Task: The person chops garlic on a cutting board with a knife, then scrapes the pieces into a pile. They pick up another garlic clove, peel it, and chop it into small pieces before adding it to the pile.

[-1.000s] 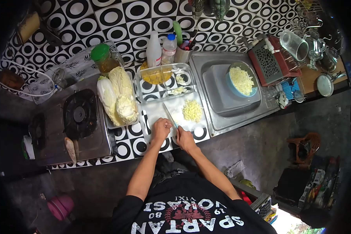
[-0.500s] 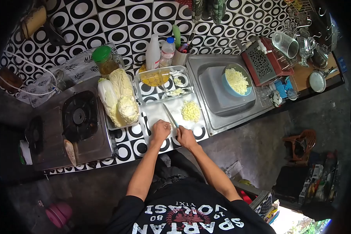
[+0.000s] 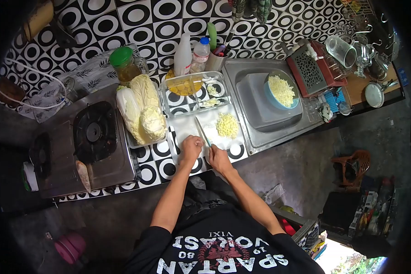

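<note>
My right hand (image 3: 219, 158) is closed around the handle of a knife (image 3: 202, 129), whose blade points up and left over a translucent cutting board (image 3: 181, 129). Beside the blade, on its left, my left hand (image 3: 192, 147) has its fingers bent together at the board; whatever they hold is too small to make out. A pile of chopped pale-yellow pieces (image 3: 227, 126) lies on the board, right of the knife. Behind the board, a divided clear container (image 3: 183, 111) holds some peeled white pieces (image 3: 210, 102) in its right-hand compartments.
Whole cabbages (image 3: 144, 109) fill a tray at the left, beside a gas stove (image 3: 94, 132). On the right, a blue bowl (image 3: 272, 99) of chopped pieces stands in the steel sink (image 3: 253, 144). Bottles (image 3: 183, 55) and a utensil cup (image 3: 214, 62) stand behind the container.
The camera view has shifted slightly, so the counter items appear a little displaced. Both hands stay close to the board, and the knife is still in my right hand.
</note>
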